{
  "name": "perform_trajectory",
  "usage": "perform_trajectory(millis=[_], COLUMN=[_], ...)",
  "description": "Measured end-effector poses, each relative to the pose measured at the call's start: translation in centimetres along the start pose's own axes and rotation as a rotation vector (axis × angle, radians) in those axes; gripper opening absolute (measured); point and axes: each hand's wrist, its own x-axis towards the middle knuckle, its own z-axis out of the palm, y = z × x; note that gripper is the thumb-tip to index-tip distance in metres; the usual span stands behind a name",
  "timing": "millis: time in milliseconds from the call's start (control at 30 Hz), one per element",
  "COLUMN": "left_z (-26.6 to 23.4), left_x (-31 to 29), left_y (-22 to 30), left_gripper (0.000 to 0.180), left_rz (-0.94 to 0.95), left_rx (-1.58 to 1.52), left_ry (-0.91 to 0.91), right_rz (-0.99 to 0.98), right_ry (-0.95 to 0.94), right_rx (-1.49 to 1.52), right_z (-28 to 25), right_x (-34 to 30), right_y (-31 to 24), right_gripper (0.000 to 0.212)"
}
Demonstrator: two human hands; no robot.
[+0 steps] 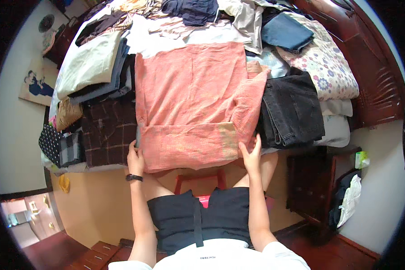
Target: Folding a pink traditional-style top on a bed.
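Note:
A coral-pink shirt (191, 90) lies spread in front of me, its near end folded up into a broad flat band. One sleeve runs down along its right side. My left hand (136, 159), with a black watch on the wrist, pinches the band's left edge; its fingertips are partly hidden by the cloth. At the opposite edge, my right hand (251, 156) has its thumb and fingers spread, the thumb touching the shirt near the band's right end.
Folded black jeans (290, 110) lie right of the shirt; dark checked cloth (109, 132) and a stack topped by pale trousers (92, 65) lie left. Blue folded denim (287, 32) and a floral quilt (328, 67) are farther right. A red stool (179, 182) stands below the bed's edge.

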Motion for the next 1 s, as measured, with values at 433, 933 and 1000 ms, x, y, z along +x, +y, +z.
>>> perform_trajectory(millis=[433,933,1000], left_z=[14.0,10.7,12.5], left_x=[-6.9,-1.4,-0.7], left_y=[14.6,16.4,17.7], left_gripper=[0.054,0.104,0.095], left_rz=[0.725,0.609,0.586], left_rx=[0.287,-0.256,-0.1], left_ry=[-0.3,-0.186,-0.095], right_rz=[0.006,-0.844,-0.89], right_ry=[0.082,-0.146,-0.151], right_rx=[0.436,-0.603,-0.631], right_z=[3.8,4.1,3.8], right_x=[9.7,-2.3,-2.6], right_y=[-8.2,-2.0,-1.9], right_gripper=[0.046,0.009,0.014])
